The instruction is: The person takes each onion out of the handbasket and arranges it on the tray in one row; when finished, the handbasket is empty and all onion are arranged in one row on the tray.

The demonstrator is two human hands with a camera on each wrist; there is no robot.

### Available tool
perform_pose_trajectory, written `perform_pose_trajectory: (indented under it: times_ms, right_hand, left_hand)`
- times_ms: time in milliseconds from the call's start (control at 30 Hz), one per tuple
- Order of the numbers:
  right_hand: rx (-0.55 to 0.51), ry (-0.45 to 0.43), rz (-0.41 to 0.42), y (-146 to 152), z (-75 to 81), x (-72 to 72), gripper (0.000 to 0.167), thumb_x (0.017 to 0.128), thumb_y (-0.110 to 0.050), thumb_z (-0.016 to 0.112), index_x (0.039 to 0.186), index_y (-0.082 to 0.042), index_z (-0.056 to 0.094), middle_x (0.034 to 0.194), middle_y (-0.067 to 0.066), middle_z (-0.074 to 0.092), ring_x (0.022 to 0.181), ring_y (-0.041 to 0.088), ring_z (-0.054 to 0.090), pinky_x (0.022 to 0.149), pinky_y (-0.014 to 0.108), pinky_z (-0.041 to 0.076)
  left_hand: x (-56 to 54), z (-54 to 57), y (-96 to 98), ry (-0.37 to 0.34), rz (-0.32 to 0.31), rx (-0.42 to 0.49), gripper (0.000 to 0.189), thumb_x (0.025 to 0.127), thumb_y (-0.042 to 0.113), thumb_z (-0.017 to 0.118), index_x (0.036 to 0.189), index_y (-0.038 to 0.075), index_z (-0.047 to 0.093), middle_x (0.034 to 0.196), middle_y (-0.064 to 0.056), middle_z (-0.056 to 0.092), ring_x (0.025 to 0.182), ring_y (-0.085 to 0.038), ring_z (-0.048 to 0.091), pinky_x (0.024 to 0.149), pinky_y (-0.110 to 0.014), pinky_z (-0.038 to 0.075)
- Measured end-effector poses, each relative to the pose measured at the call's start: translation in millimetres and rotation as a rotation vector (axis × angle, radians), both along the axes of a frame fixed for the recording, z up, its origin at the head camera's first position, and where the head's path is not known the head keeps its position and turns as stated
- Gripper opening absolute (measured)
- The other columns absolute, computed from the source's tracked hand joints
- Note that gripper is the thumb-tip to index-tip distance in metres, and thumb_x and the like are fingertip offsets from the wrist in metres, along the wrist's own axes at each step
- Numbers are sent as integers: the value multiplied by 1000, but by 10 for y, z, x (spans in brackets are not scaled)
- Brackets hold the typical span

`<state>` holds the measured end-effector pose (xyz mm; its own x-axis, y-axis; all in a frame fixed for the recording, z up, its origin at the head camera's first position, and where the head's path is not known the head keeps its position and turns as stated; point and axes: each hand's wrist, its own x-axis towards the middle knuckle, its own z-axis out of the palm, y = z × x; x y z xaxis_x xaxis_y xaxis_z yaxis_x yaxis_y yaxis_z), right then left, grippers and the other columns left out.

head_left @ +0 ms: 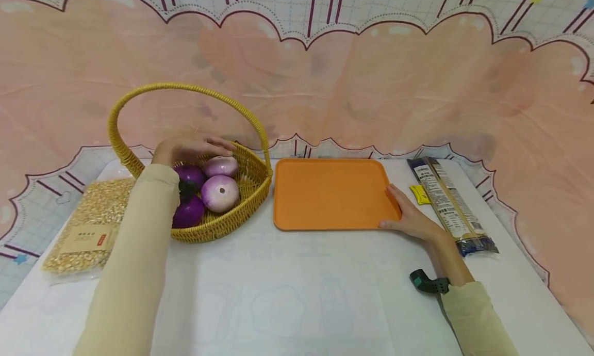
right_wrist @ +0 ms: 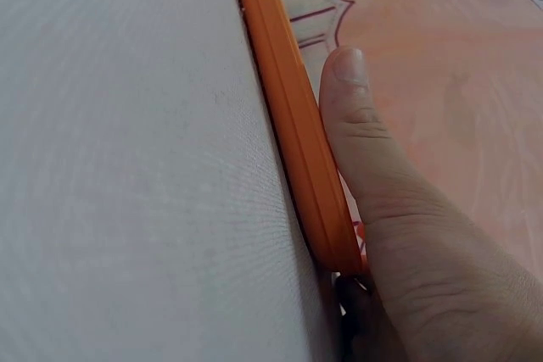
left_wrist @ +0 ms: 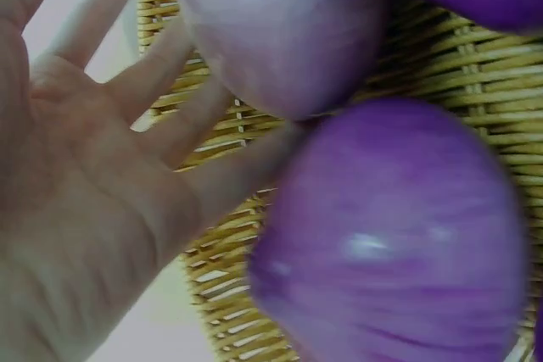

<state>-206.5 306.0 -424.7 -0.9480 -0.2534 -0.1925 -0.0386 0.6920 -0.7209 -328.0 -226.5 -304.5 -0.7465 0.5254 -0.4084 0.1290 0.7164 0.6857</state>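
Note:
My left hand (head_left: 197, 145) reaches into a yellow wicker basket (head_left: 252, 204), fingers spread and mostly straight. Two purple-and-white onions (head_left: 220, 193) lie below it, beside two darker, glossy eggplants (head_left: 187, 212). In the left wrist view, a fingertip is right at the gap between a paler onion (left_wrist: 284, 36) and a deeper purple onion (left_wrist: 394, 235). On the other side, my right hand (head_left: 410, 217) holds the near right corner of an orange tray (head_left: 331, 193). Its thumb (right_wrist: 361, 137) lies along the rim, and the fingers are partly hidden in the right wrist view.
A bag of corn kernels (head_left: 88, 232) lies left of the basket, partly behind my left sleeve. At the right is a long dark-and-clear packet (head_left: 447, 204), with a small yellow packet (head_left: 419, 194) beside it. The basket's tall handle (head_left: 185, 86) arches above my left hand.

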Motion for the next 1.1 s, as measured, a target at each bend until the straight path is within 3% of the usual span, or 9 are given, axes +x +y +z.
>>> perform_pose_trajectory:
  times_ms: [100, 200, 367, 533, 700, 833, 1000, 1100]
  right_hand:
    - [-3, -4, -7, -10, -8, -6, 111, 80, -42, 77, 157, -15, 3, 164, 14, -6, 150, 40, -3, 118, 63, 5]
    - [-4, -5, -9, -18, -13, -10, 111, 80, -43, 77, 157, -15, 3, 164, 14, -6, 150, 40, -3, 118, 63, 5]
    - [-3, -8, -3, -28, -16, -12, 110, 81, -43, 76, 157, -14, 3, 164, 14, -6, 150, 41, -2, 118, 63, 5]
    - [0, -2, 1, -29, -16, -17, 109, 80, -42, 77, 157, -14, 4, 164, 14, -6, 150, 41, -1, 118, 63, 6]
    - [-3, 0, 3, -20, -12, -20, 110, 80, -42, 77, 157, -15, 4, 164, 14, -6, 150, 41, -1, 118, 63, 6]
    - [9, -1, 0, -6, -5, -24, 110, 80, -43, 77, 157, -14, 4, 164, 14, -6, 150, 41, -1, 118, 63, 6]
    - [14, -7, -1, 7, -2, -32, 109, 80, -43, 77, 157, -14, 4, 164, 15, -6, 150, 41, -2, 118, 63, 5]
    - [15, -8, -2, 16, -4, -37, 110, 80, -43, 77, 157, -14, 4, 164, 15, -6, 150, 41, -2, 118, 63, 5]
  left_hand:
    - [-29, 43, 34, -38, -24, -61, 59, 99, 39, 52, 148, 8, 39, 161, -15, 20, 150, -37, 9, 120, -54, 16]
    - [-60, 64, 59, -108, -22, -110, 62, 99, 42, 51, 150, 10, 36, 162, -14, 18, 150, -38, 9, 118, -55, 23]
    - [-79, 45, 89, -293, 13, -88, 67, 100, 41, 48, 154, 9, 24, 163, -15, 12, 149, -39, 8, 112, -56, 33]
    - [-71, 11, 115, -365, 35, -56, 67, 98, 36, 53, 154, 11, 25, 162, -14, 17, 147, -33, 17, 111, -53, 36]
    - [-51, 14, 138, -326, 27, -93, 66, 96, 39, 57, 151, 13, 32, 158, -14, 28, 140, -30, 32, 105, -52, 42]
    - [-54, 2, 176, -297, 32, -129, 64, 93, 42, 61, 148, 16, 38, 148, -11, 40, 126, -24, 44, 95, -43, 49]
    - [-110, -51, 208, -371, 28, -113, 67, 91, 37, 65, 148, 15, 38, 139, -11, 43, 114, -20, 51, 92, -35, 49]
    - [-139, -60, 209, -366, -23, -126, 69, 90, 38, 67, 147, 13, 38, 140, -16, 42, 112, -19, 54, 93, -33, 49]
